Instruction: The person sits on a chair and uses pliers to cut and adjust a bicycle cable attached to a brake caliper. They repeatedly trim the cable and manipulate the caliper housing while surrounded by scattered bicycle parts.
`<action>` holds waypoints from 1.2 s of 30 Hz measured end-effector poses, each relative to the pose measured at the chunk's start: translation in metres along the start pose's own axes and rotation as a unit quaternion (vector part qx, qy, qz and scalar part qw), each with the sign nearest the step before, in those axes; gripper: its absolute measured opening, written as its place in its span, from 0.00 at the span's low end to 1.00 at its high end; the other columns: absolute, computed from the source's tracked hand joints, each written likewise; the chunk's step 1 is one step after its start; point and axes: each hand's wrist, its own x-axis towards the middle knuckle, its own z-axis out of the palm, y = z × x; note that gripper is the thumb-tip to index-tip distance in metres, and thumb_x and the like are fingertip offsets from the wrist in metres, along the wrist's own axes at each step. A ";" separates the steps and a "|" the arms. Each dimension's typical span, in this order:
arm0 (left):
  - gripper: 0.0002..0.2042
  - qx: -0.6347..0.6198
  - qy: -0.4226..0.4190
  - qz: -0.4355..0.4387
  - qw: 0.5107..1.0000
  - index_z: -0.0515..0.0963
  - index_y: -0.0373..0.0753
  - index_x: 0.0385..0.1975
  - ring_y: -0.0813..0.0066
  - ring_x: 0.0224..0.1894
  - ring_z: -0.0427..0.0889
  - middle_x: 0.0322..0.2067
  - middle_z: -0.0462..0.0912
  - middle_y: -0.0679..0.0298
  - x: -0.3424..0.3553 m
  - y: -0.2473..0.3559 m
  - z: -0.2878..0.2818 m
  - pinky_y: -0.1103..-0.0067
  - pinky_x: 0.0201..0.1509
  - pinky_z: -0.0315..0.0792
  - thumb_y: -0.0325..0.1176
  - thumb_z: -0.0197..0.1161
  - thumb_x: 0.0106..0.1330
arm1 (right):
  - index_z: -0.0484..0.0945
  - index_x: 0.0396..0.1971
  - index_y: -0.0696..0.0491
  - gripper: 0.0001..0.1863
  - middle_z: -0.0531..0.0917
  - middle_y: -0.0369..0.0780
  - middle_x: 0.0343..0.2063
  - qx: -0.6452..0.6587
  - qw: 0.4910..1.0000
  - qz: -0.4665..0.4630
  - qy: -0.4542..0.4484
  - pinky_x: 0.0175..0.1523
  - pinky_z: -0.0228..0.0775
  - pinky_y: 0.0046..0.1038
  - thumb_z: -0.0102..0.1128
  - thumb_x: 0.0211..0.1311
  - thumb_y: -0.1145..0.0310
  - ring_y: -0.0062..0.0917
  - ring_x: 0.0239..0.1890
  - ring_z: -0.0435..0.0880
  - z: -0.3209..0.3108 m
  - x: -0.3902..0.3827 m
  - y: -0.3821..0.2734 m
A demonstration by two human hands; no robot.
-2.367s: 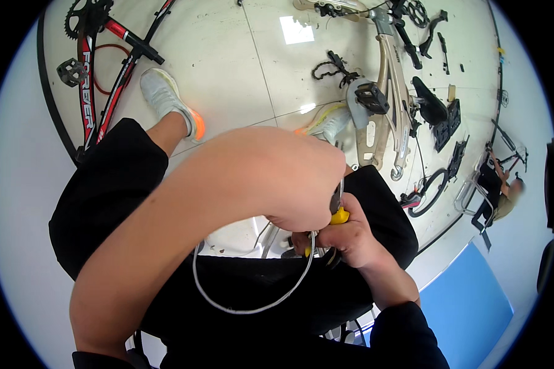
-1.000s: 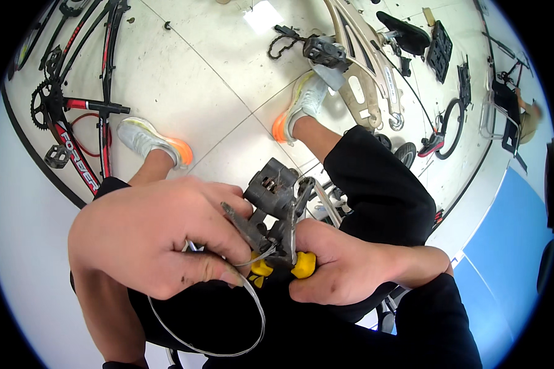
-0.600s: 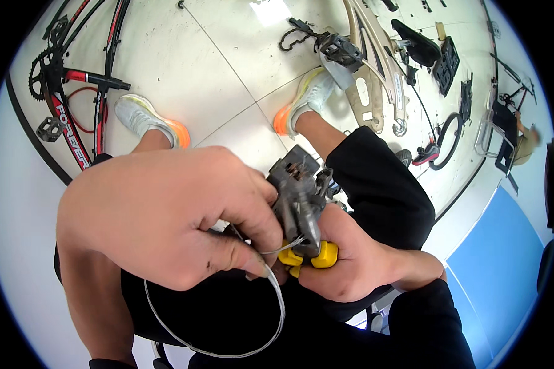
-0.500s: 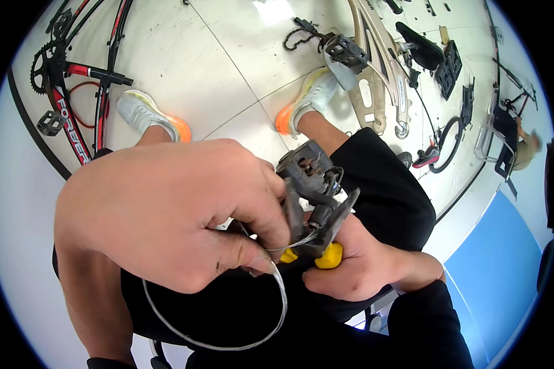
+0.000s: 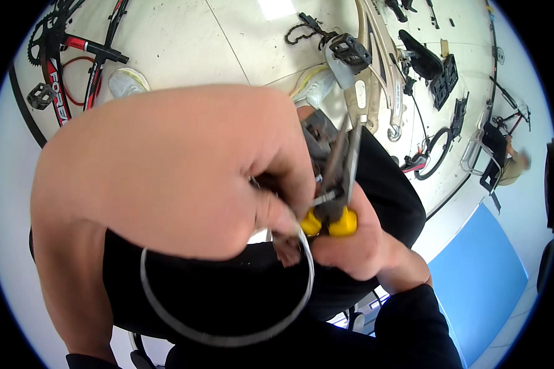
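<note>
My left hand (image 5: 148, 172) is closed, thumb against the fingers, pinching a thin grey cable (image 5: 312, 270) that loops down over my lap. Its fingertips are largely hidden by the back of the hand. Beyond those fingers shows a dark, worn metal bicycle mechanism (image 5: 319, 129), partly covered; its exact kind is unclear. My right hand (image 5: 366, 246) is wrapped round pliers with yellow grips (image 5: 343, 222). The long jaws of the pliers point away from me and stand apart beside the mechanism. Motion blurs the place where cable and pliers meet.
On the tiled floor lie a black and red bicycle frame (image 5: 58, 80) at left and a beige frame (image 5: 375, 67) with a pedal (image 5: 349, 52) ahead. A saddle (image 5: 420, 54) and a wheel (image 5: 436, 157) are to the right. Another person (image 5: 505, 161) is far right.
Both hands have shifted up and slightly right in the picture, with cable and pliers. The plier jaws now point more upright, and the left hand covers more of the mechanism.
</note>
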 end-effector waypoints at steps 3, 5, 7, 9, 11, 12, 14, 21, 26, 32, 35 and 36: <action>0.05 0.046 0.084 -0.019 0.995 0.82 0.29 0.27 0.71 0.24 0.74 0.22 0.76 0.59 0.000 -0.003 0.001 0.77 0.30 0.67 0.20 0.64 0.51 | 0.77 0.31 0.61 0.12 0.79 0.37 0.24 -0.073 0.995 0.015 0.062 0.30 0.65 0.19 0.51 0.43 0.80 0.17 0.25 0.74 0.001 0.015 -0.010; 0.05 0.100 0.148 0.004 0.984 0.81 0.27 0.28 0.72 0.24 0.72 0.21 0.75 0.59 0.001 -0.006 -0.002 0.78 0.30 0.66 0.19 0.60 0.53 | 0.77 0.29 0.62 0.11 0.81 0.39 0.25 -0.155 0.981 -0.047 0.106 0.30 0.65 0.19 0.51 0.41 0.79 0.17 0.24 0.74 0.004 0.028 -0.020; 0.06 0.145 0.218 0.010 0.965 0.80 0.26 0.29 0.72 0.23 0.72 0.20 0.75 0.58 -0.005 -0.008 -0.005 0.77 0.30 0.66 0.20 0.60 0.54 | 0.77 0.26 0.63 0.09 0.81 0.41 0.24 -0.175 0.975 -0.065 0.119 0.31 0.66 0.21 0.51 0.42 0.79 0.19 0.24 0.75 0.004 0.043 -0.021; 0.07 0.195 0.257 -0.009 0.946 0.80 0.26 0.31 0.71 0.23 0.72 0.20 0.75 0.57 -0.003 -0.008 -0.008 0.75 0.30 0.66 0.22 0.59 0.55 | 0.75 0.23 0.64 0.07 0.80 0.42 0.20 -0.166 0.979 -0.075 0.093 0.31 0.68 0.24 0.50 0.42 0.79 0.23 0.23 0.78 -0.009 0.061 -0.013; 0.08 0.241 0.274 -0.065 0.929 0.80 0.27 0.32 0.68 0.22 0.72 0.19 0.76 0.55 -0.001 -0.007 -0.009 0.74 0.30 0.66 0.24 0.59 0.55 | 0.72 0.29 0.62 0.09 0.79 0.44 0.24 -0.234 0.965 -0.068 0.100 0.36 0.71 0.27 0.46 0.45 0.80 0.28 0.25 0.80 -0.020 0.079 -0.007; 0.08 0.263 0.287 -0.089 0.917 0.79 0.27 0.32 0.66 0.23 0.73 0.20 0.76 0.54 -0.002 -0.008 -0.009 0.72 0.31 0.67 0.25 0.58 0.55 | 0.72 0.29 0.62 0.10 0.79 0.44 0.24 -0.229 0.965 -0.076 0.102 0.36 0.71 0.27 0.46 0.44 0.80 0.28 0.25 0.80 -0.019 0.091 -0.003; 0.08 0.305 0.308 -0.135 0.891 0.79 0.29 0.30 0.60 0.24 0.75 0.20 0.77 0.51 0.000 -0.016 -0.010 0.70 0.31 0.68 0.25 0.57 0.55 | 0.73 0.29 0.63 0.10 0.79 0.44 0.25 -0.168 0.975 -0.108 0.094 0.37 0.71 0.28 0.45 0.44 0.81 0.29 0.26 0.80 -0.012 0.107 0.004; 0.07 0.394 0.353 -0.121 0.840 0.79 0.30 0.29 0.54 0.32 0.77 0.26 0.77 0.48 0.017 -0.050 -0.005 0.66 0.37 0.71 0.21 0.54 0.53 | 0.72 0.25 0.64 0.08 0.78 0.44 0.22 -0.176 0.974 -0.076 0.117 0.36 0.72 0.30 0.44 0.43 0.81 0.31 0.25 0.80 -0.016 0.136 0.020; 0.07 0.456 0.378 -0.052 0.804 0.79 0.30 0.30 0.59 0.37 0.75 0.29 0.73 0.54 0.021 -0.060 0.005 0.69 0.41 0.70 0.21 0.54 0.56 | 0.72 0.31 0.66 0.12 0.80 0.45 0.24 -0.235 0.959 -0.105 0.116 0.39 0.72 0.28 0.45 0.42 0.81 0.30 0.30 0.81 -0.028 0.119 0.010; 0.07 0.272 0.320 -0.040 0.907 0.78 0.29 0.31 0.71 0.30 0.76 0.26 0.77 0.58 0.012 -0.040 -0.009 0.77 0.36 0.69 0.26 0.56 0.59 | 0.73 0.29 0.65 0.10 0.80 0.44 0.24 -0.217 0.968 -0.076 0.104 0.38 0.71 0.25 0.49 0.44 0.78 0.27 0.28 0.80 -0.033 0.103 0.006; 0.07 0.184 0.256 -0.045 0.948 0.78 0.28 0.32 0.76 0.30 0.77 0.27 0.79 0.61 -0.009 -0.030 -0.019 0.80 0.38 0.69 0.26 0.57 0.59 | 0.75 0.24 0.65 0.09 0.79 0.44 0.19 -0.216 0.969 -0.097 0.064 0.33 0.72 0.28 0.50 0.43 0.75 0.28 0.23 0.81 -0.018 0.087 -0.006; 0.07 0.163 0.246 -0.046 0.954 0.78 0.28 0.31 0.76 0.31 0.78 0.27 0.79 0.62 -0.013 -0.027 -0.020 0.80 0.39 0.70 0.25 0.57 0.59 | 0.76 0.24 0.65 0.09 0.78 0.44 0.19 -0.212 0.971 -0.102 0.051 0.33 0.71 0.28 0.51 0.42 0.75 0.27 0.23 0.80 -0.013 0.077 -0.014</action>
